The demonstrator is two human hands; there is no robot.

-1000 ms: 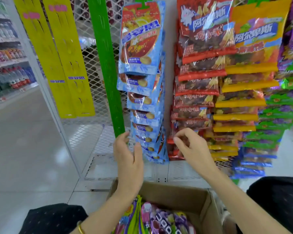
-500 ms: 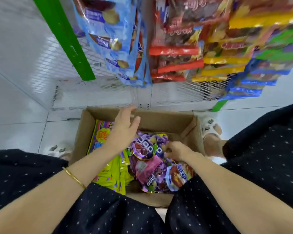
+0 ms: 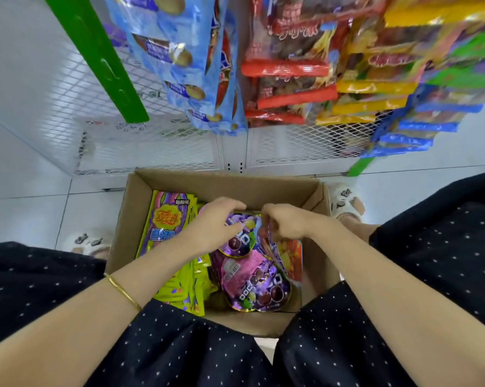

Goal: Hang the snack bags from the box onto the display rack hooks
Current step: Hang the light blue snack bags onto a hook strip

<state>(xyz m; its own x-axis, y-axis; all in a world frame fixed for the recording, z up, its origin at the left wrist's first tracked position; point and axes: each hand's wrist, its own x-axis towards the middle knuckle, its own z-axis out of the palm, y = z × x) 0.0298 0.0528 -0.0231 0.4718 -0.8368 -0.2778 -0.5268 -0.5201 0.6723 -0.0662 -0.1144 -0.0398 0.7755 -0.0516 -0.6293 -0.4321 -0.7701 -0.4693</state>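
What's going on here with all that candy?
A person crouches over a cardboard box of snack bags on the floor, in front of a display rack full of hanging bags. Both hands are down in the box. The left hand grips the top of a purple bag; the right hand curls its fingers beside it, but what they pinch is unclear. Nothing is lifted out yet.

Left hand (image 3: 216, 229), right hand (image 3: 290, 223), apparently curled.

Retail shop, snack aisle. White wire-mesh display rack (image 3: 157, 141) hung with columns of packaged snacks: blue bags (image 3: 179, 51), red bags (image 3: 286, 68), yellow bags (image 3: 375, 88). Green hanging strip (image 3: 101, 60). Cardboard stock box (image 3: 227, 182) on white tiled floor (image 3: 26, 177).
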